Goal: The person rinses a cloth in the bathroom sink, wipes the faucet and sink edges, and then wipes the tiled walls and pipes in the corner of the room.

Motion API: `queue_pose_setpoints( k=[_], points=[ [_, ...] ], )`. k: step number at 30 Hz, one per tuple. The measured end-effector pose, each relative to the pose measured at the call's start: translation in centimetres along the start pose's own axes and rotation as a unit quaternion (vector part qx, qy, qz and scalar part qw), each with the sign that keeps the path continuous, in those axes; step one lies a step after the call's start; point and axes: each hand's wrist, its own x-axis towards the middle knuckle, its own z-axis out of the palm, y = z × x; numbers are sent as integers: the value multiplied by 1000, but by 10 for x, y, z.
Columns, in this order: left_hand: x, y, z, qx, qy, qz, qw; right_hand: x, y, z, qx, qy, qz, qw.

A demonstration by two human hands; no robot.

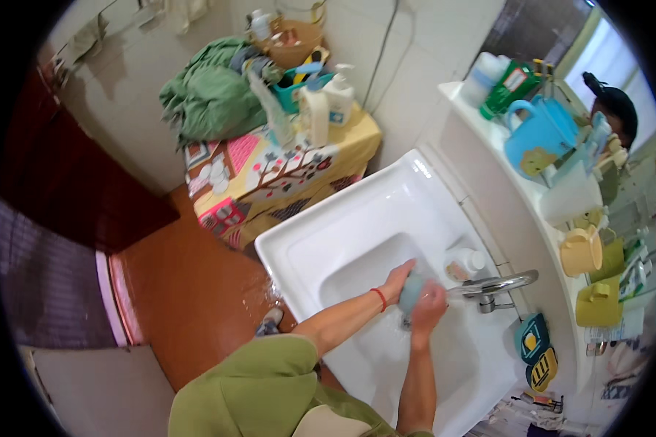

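Over the white washbasin (470, 349), my left hand (398, 282), with a red cord bracelet (380, 299) at its wrist, holds a rounded pale blue-green object (411, 294). What this object is, I cannot tell. My right hand (429, 309) is blurred and lies against its right side, fingers curled; whether it also grips is unclear. Water runs from the chrome faucet (495, 284) toward the right hand. Below the hands, the metal drain (406, 323) partly shows. Behind them on the basin's deck is a white bottle (463, 263) with a printed label.
A wall shelf (533, 205) carries a blue pitcher (541, 134), yellow cups (598, 300) and tubes. Soap holders (531, 338) hang below it. Left of the basin, a cloth-covered stand (290, 169) bears pump bottles (338, 98) and green fabric (213, 90). The brown floor (197, 289) looks wet.
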Motion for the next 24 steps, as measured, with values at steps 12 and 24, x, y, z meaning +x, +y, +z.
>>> queue_pose_setpoints(
  k=[12, 24],
  points=[
    [-55, 5, -1, 108, -84, 7, 991, 32, 21, -25, 573, -71, 304, 758],
    [-25, -7, 56, 35, -48, 140, 988, 25, 19, -27, 493, -72, 398, 770]
  ],
)
